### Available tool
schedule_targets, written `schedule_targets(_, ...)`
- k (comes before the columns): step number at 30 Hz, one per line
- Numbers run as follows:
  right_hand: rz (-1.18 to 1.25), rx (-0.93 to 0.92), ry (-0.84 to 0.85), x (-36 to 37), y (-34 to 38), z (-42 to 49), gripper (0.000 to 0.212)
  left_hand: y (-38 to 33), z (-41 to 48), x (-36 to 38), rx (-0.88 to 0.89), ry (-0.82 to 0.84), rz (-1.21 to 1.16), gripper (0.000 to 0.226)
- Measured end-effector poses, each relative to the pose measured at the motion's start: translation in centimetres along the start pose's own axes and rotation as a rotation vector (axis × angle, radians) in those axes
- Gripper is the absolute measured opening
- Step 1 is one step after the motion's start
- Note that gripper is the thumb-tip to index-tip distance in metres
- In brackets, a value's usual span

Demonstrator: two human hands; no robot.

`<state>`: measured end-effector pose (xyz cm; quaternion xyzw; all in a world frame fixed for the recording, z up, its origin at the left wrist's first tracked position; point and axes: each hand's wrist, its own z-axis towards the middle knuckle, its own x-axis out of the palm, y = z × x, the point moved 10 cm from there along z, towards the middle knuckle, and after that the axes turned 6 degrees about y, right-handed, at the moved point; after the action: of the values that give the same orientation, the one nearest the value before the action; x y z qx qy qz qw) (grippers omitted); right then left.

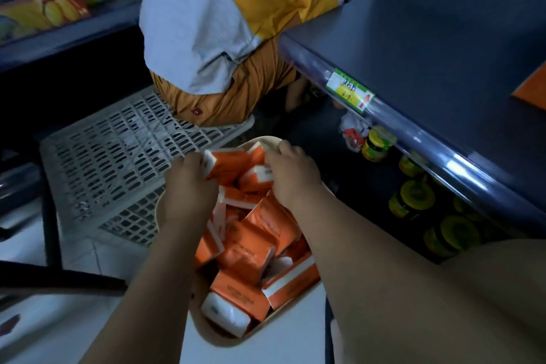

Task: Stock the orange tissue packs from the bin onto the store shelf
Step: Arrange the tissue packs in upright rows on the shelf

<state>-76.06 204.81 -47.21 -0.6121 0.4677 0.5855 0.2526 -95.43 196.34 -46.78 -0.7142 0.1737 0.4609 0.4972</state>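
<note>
Here both hands are down in the bin [301, 301], at its far end, working on the top layer of packs [251, 248]. The left hand [189, 183] has its fingers curled round the near end of one pack [227, 164] that lies across the heap; the right hand [291, 171] pinches at the other end of that pack or the one touching it, and the blur does not let me tell which. The rest of the packs lie loose and tilted every way, filling the bin to its rim.

To do this step well, I would take only the packs lying free on top, square two or three together between the palms with their long faces flat, and lift straight up so that none drags a neighbour over the rim. The wrapping looks soft, so a firm hold at the ends should serve better than a squeeze in the middle.

Both forearms reach forward and down, wrists bent inward toward each other, knuckles up. The shelf [443, 47] stands to the right and above, its top mostly bare with one orange corner [531, 91] at the frame's edge, so the load must be swung up and rightward. Another person [224, 23] crouches just beyond the bin, and the lift should keep near of them.
</note>
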Motion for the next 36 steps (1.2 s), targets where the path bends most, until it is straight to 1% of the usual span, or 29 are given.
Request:
schedule_targets(2,0.107,-0.006,-0.034,-0.2,-0.3,-0.6,0.038,-0.1,-1.0,-0.8,-0.015,-0.01,-0.084,0.023)
schedule_targets(4,0.299,0.069,-0.044,-0.7,-1.5,-1.4,0.044,0.3,-2.3,-1.8,-0.08,-0.038,-0.198,0.02)
schedule_targets(5,0.424,0.127,-0.064,-1.0,-2.4,-1.8,0.043,0.5,-3.0,-2.4,-0.102,-0.048,-0.268,0.019)
schedule_targets(7,0.685,0.237,-0.11,-1.5,-4.1,-2.6,0.032,1.0,-4.0,-3.5,-0.125,-0.052,-0.428,0.026)
schedule_targets(10,1.058,0.306,-0.196,-3.5,-5.8,-4.3,0.028,1.5,-4.9,-4.3,-0.177,-0.005,-0.639,0.052)
schedule_targets(12,1.19,0.292,-0.243,-5.4,-6.4,-5.8,0.026,0.2,-5.6,-4.6,-0.157,0.052,-0.774,0.061)
schedule_targets(14,1.265,0.252,-0.262,-7.6,-6.7,-7.7,0.031,-2.4,-6.7,-5.6,-0.119,0.064,-0.85,0.055)
schedule_targets(16,1.302,0.238,-0.296,-10.0,-7.5,-10.1,0.041,-5.6,-7.6,-6.6,-0.04,0.089,-0.884,0.033)
schedule_targets(17,1.313,0.229,-0.316,-11.0,-7.8,-11.1,0.042,-6.8,-7.9,-7.0,-0.012,0.104,-0.903,0.023)
schedule_targets(18,1.324,0.229,-0.355,-12.6,-8.7,-12.8,0.038,-8.6,-8.6,-7.1,0.02,0.131,-0.923,0.022)
schedule_targets(20,1.33,0.243,-0.38,-15.1,-9.5,-15.0,0.03,-11.2,-9.2,-7.6,0.075,0.179,-0.944,0.028)
schedule_targets(21,1.315,0.249,-0.411,-16.6,-10.4,-16.9,0.029,-13.4,-9.9,-7.6,0.13,0.215,-0.95,0.028)
schedule_targets(24,1.185,0.21,-0.54,-21.9,-14.3,-24.2,0.024,-20.6,-12.9,-7.4,0.283,0.307,-0.958,0.018)
schedule_targets(27,1.137,0.2,-0.623,-25.1,-18.7,-32.8,0.024,-28.1,-16.6,-6.0,0.434,0.447,-0.942,0.025)
schedule_targets(29,1.121,0.221,-0.673,-26.2,-21.6,-38.6,0.03,-32.9,-19.2,-4.8,0.535,0.507,-0.91,0.028)
schedule_targets(31,1.096,0.269,-0.724,-26.7,-24.7,-44.1,0.032,-37.7,-22.5,-3.4,0.635,0.564,-0.898,0.025)
schedule_targets(33,1.086,0.357,-0.797,-26.6,-27.9,-49.5,0.043,-42.3,-26.0,-1.0,0.712,0.657,-0.885,0.026)
schedule_targets(34,1.075,0.4,-0.84,-26.4,-29.5,-52.1,0.042,-44.4,-27.6,0.5,0.736,0.713,-0.874,0.028)
schedule_targets(36,1.054,0.479,-0.92,-25.7,-32.2,-56.8,0.032,-47.9,-30.9,3.5,0.756,0.846,-0.853,0.026)
